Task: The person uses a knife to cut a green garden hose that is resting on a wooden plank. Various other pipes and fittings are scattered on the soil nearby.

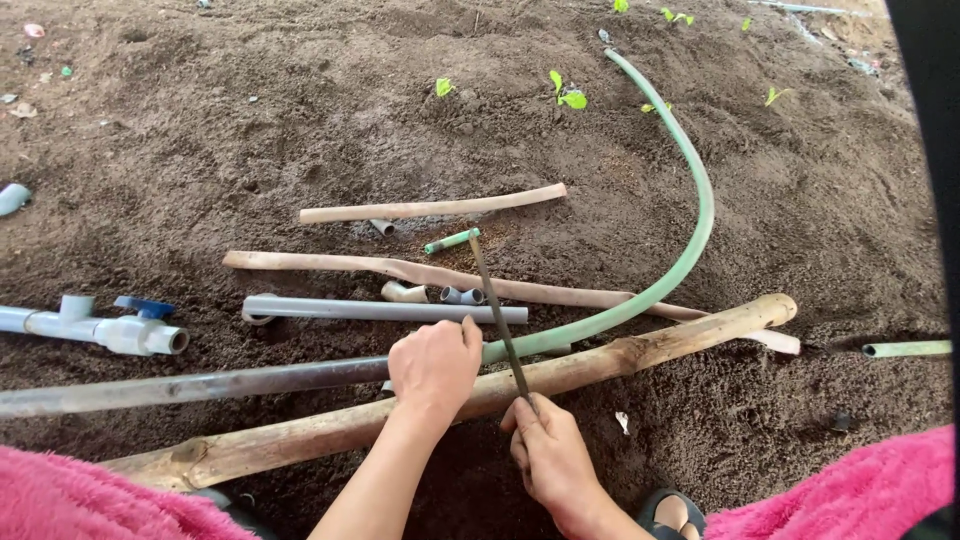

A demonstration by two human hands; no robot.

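Observation:
My left hand (433, 366) grips the near end of a curved green hose (690, 250) and presses it onto a thick wooden log (650, 348) lying across the soil. My right hand (552, 457) holds a thin dark saw blade (497, 310) by its lower end. The blade runs up and to the left, and crosses the hose just right of my left hand. The hose bends away to the upper right, towards some seedlings.
Grey pipes (385, 310), a long dark pipe (190, 385), two wooden sticks (430, 209), small pipe fittings (460, 295) and a white valve with a blue handle (130, 330) lie on the dark soil. Green seedlings (568, 95) grow at the back. Pink cloth (850, 490) covers my knees.

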